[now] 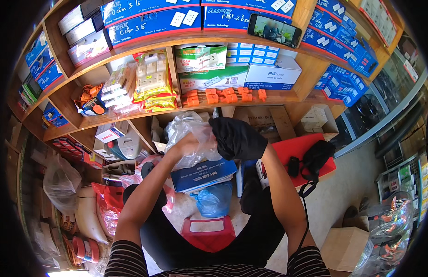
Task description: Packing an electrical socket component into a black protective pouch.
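Observation:
My left hand (191, 143) is among the folds of a clear plastic bag (186, 126); its fingers are partly hidden by the film. My right hand is covered by a bunched black cloth (238, 138), which hangs from about the wrist and touches the clear bag's right side; the fingers under it cannot be seen. Below both hands lies a dark blue printed box (204, 175), tilted. A knotted blue plastic bag (213, 199) is on the floor nearer to me, by a red plastic stool (208, 232).
Wooden shelves (144, 48) with boxed electrical goods curve across the front. A phone (274, 30) leans on the upper shelf edge; orange plugs (231, 96) line the one below. At right, a red surface (304, 162) holds a black strapped item (317, 157). A cardboard box (344, 247) stands lower right.

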Demonstrator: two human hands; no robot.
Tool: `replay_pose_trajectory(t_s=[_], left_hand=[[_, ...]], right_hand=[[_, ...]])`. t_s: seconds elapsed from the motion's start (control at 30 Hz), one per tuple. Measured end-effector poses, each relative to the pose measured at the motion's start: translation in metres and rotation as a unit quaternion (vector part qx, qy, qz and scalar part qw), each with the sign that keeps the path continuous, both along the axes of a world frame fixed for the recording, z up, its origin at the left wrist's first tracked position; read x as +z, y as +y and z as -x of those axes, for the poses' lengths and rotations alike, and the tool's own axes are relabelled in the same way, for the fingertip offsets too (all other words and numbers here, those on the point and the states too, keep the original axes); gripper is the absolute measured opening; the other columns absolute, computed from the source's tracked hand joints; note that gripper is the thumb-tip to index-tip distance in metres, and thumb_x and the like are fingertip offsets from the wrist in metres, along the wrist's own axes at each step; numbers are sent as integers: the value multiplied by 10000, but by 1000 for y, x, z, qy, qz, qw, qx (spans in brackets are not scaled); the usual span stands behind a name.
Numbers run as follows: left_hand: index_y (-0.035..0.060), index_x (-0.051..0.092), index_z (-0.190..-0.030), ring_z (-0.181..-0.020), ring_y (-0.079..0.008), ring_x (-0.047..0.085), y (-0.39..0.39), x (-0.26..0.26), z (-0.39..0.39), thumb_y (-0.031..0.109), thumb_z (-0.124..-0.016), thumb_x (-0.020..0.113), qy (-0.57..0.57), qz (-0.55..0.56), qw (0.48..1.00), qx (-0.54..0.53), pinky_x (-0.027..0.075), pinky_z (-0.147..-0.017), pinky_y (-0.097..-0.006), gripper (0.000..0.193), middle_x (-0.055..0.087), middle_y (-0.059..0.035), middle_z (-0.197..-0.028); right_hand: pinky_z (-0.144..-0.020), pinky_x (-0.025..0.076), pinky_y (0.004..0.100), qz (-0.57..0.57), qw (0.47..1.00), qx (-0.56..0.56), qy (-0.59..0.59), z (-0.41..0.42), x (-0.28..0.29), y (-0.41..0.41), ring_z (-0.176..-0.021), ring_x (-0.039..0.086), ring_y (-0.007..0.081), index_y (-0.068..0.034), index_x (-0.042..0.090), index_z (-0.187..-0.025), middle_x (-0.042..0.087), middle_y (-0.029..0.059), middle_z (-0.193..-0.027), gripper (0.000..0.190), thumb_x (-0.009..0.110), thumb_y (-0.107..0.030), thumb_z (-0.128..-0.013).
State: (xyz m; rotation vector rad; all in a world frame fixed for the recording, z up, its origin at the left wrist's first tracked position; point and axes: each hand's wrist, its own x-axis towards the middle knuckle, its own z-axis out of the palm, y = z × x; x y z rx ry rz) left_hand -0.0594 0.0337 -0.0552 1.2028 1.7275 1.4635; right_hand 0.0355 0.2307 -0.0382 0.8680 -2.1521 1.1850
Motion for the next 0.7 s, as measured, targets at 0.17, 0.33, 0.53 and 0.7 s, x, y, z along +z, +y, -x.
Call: replay_pose_trajectory(t_s=[0.17,0.33,0.53,0.7], left_hand=[[23,643,-1155,-943,-148,610,-14,32,-11,187,-961,624,27,109,994,1,511,-852,-327,255,661,-59,-971],[27,620,-1162,-1001,-158,648,-48,47,2,83,-922,644,155,142,977,33,514,-868,-291,248,691,-91,-1007],[66,507,-1173,-901,-216,708,-84,78,34,173,-975,658,-139,-37,980,140,586,-762,-345,271,677,-117,-983],[39,498,-1192,-888,-238,728,-62,62,28,320,-1027,588,-139,4,975,175,595,-768,-354,338,694,-139,-974]], right_hand=[[-587,465,276,-80,988,-52,-120,-1,12,12,-648,564,145,-38,627,-985,602,9,-798,65,640,-87,-943],[-625,502,326,-99,982,-82,-137,1,15,5,-684,623,172,-54,637,-964,633,40,-808,143,707,-110,-852],[-744,541,363,-308,932,-169,-96,1,9,9,-807,676,270,-82,674,-878,685,119,-824,116,687,-173,-808],[-778,550,388,-381,863,-33,-329,5,-25,8,-841,684,307,-114,709,-846,707,122,-883,125,701,-214,-772]])
